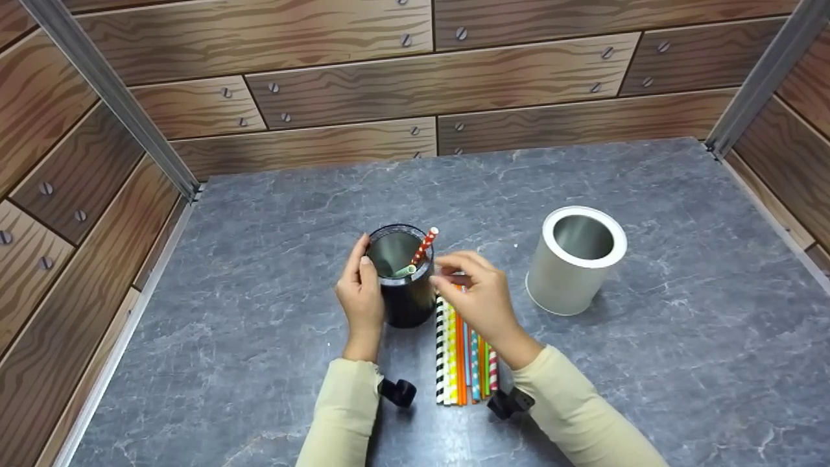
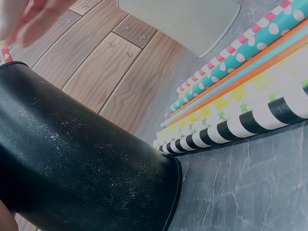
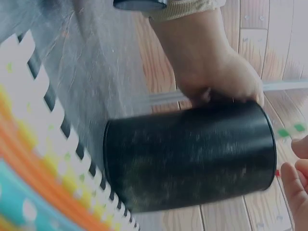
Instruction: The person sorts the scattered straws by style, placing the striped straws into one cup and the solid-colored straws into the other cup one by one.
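My left hand [image 1: 362, 298] grips the left side of a black metal can [image 1: 408, 306], which stands upright on the table. Inside lean a red paper straw with white dots [image 1: 425, 245] and a green-and-white straw [image 1: 405, 270], both poking out at the rim. My right hand [image 1: 476, 292] hovers at the can's right rim, thumb and fingers parted with nothing between them. Below it lies a row of colourful paper straws [image 1: 454, 350], striped, dotted and plain. In the left wrist view, the black-and-white striped straw [image 2: 231, 126] is nearest the can's base.
A white can [image 1: 561, 285] with a wide rim stands upright to the right, its inside bare metal. Wood-patterned panels [image 1: 337, 91] enclose the grey marbled table [image 1: 259, 259] at the back and sides, with metal posts [image 1: 117, 97] at the corners.
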Demonstrator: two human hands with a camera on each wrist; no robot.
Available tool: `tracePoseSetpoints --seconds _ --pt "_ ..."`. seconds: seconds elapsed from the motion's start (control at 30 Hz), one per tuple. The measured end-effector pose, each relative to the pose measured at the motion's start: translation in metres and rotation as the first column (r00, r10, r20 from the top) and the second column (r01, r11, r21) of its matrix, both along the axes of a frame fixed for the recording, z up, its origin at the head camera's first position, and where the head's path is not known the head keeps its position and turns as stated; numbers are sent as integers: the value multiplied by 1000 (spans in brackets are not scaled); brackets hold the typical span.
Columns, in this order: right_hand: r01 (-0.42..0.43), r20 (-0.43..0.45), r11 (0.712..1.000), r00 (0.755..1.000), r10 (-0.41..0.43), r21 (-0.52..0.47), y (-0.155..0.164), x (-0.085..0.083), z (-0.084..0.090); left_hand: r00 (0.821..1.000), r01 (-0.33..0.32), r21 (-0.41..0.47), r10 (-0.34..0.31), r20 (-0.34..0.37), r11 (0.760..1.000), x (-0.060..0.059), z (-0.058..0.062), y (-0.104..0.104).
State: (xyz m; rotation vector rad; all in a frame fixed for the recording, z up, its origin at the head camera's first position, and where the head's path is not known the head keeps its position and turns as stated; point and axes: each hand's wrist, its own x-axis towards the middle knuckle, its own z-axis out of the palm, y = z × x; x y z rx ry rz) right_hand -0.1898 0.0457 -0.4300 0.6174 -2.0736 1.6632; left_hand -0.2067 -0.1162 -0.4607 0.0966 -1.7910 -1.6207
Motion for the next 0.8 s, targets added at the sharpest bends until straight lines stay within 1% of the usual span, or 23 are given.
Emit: tracePoseSetpoints --seconds 0.17,0.3,0.4,0.5,0.7,0.8 --pt "76 96 997 992 -79 34 18 -4 -6 1000 7 2 -6 -9 1000 0 0 0" --pt "126 160 986 977 -143 111 29 -7 -13 1000 10 15 -10 3 1000 1 0 -1" --pt "158 212 972 958 -194 174 35 -10 -19 1000 9 23 -9 10 1000 1 0 -1" --pt "173 269 961 936 -229 215 41 -12 -23 1000 11 31 -12 13 999 1 0 -1" --pt "176 341 929 895 -288 325 50 -15 -30 1000 12 25 -12 -8 1000 0 0 1" --pt "168 371 921 878 -302 352 53 -17 -34 1000 11 22 -11 -15 1000 0 0 1"
